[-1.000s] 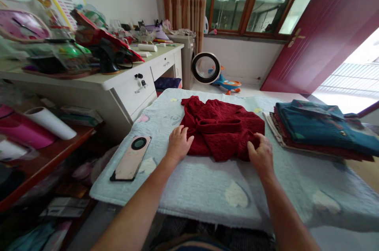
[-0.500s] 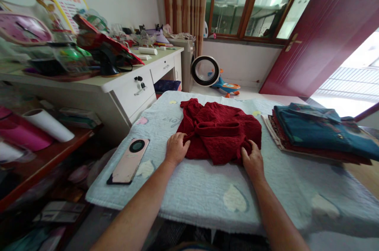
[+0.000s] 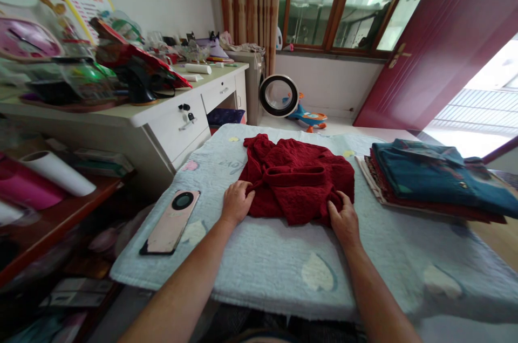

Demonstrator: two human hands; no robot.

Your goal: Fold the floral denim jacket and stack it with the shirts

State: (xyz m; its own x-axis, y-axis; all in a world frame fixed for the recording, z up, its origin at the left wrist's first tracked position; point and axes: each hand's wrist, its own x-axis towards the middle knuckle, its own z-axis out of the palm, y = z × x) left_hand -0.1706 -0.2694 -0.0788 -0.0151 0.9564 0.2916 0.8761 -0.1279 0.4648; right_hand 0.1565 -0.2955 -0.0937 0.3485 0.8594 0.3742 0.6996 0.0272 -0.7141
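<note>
A dark red garment [image 3: 299, 181] with a textured weave lies bunched in loose folds on a pale blue quilted cover [image 3: 267, 262]. A band like a collar or waistband runs across its middle; its exact kind I cannot make out. At its near left corner, my left hand [image 3: 237, 203] is closed, pinching the cloth between thumb and fingers. The near right edge is gripped by my right hand [image 3: 343, 216], fingers curled into the fabric. Both forearms reach in from the bottom of the view.
Folded clothes [image 3: 429, 173], a blue piece on top, are stacked to the right. A phone [image 3: 170, 224] lies face down at left. Beyond stand a cluttered white desk [image 3: 178, 132], a washing machine with its round door [image 3: 279, 96] open, and a ride-on toy [image 3: 307, 116].
The view has shifted slightly, so the scene sits a little further left. Both hands keep their hold on the red garment, which looks unchanged.
</note>
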